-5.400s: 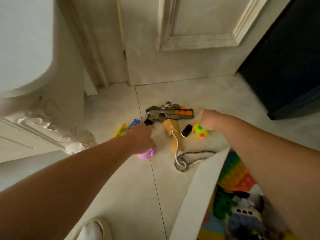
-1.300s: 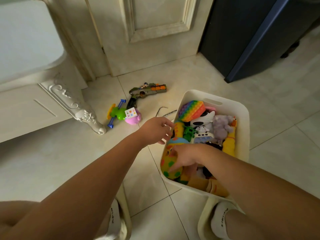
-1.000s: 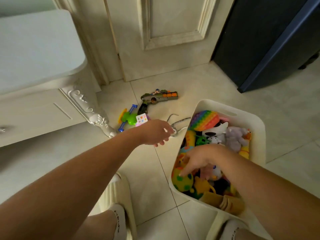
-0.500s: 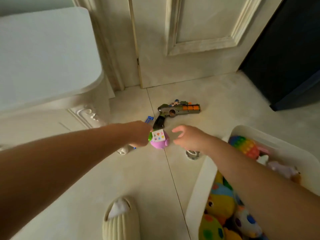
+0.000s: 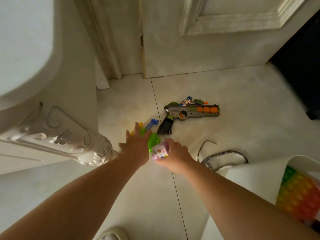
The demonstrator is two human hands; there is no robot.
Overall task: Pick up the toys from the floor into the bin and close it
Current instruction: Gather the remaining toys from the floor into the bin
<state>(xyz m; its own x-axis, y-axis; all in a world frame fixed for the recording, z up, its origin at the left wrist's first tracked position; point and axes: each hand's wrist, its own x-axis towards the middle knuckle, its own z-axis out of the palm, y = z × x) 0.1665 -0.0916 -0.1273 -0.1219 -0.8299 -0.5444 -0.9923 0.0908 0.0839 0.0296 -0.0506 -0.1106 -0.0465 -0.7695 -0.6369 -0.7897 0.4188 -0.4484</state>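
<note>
Crowding is the risk. The pink toy (image 5: 160, 152), gripped by the right hand (image 5: 175, 155), could be knocked loose by the straight-fingered left hand (image 5: 136, 147).

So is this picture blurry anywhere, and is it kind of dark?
Head view: dim, yellowish light, no glare; toy gun fairly sharp; the pink-and-white toy in the right hand is a bit soft; the rainbow pop toy at the right edge is smeared.

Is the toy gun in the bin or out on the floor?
Out: the toy gun lies on the floor, clear of the bin.
</note>
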